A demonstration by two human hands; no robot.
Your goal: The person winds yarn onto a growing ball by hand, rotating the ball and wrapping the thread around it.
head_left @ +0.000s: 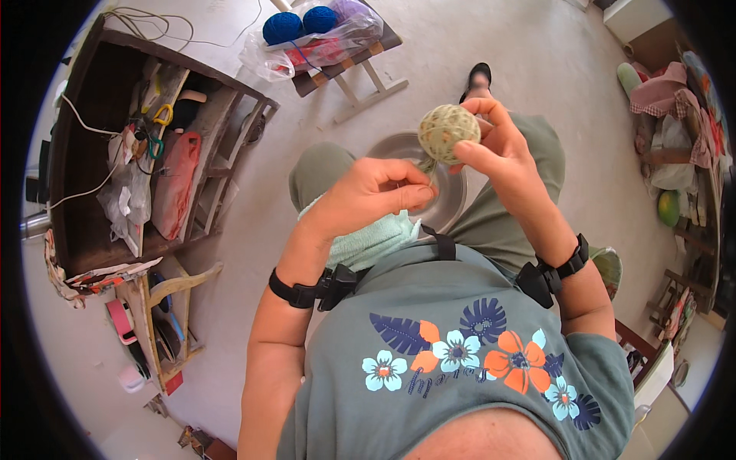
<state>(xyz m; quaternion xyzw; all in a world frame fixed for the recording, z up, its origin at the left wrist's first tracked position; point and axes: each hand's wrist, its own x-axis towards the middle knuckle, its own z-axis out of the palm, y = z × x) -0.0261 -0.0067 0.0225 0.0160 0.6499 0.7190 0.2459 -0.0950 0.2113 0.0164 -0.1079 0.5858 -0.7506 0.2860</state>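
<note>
My right hand (498,146) holds a pale green yarn ball (449,134) up in front of my knees, thumb on the near side and fingers round the far side. Its surface has a netted look with yellowish spots. From its lower left a short bunch of green yarn (427,165) runs down to my left hand (381,188), whose thumb and fingers are pinched together on it. Beneath both hands a round metal basin (458,203) sits between my legs, partly hidden by them. A mint green towel (373,243) lies over my left thigh.
A small stool (383,40) ahead carries a plastic bag and blue yarn balls (282,27). To the left stands a dark wooden cabinet (80,207) with scissors (163,115) and bags. Cloths and bags fill a shelf (701,222) at the right. Black straps with small devices circle my forearms.
</note>
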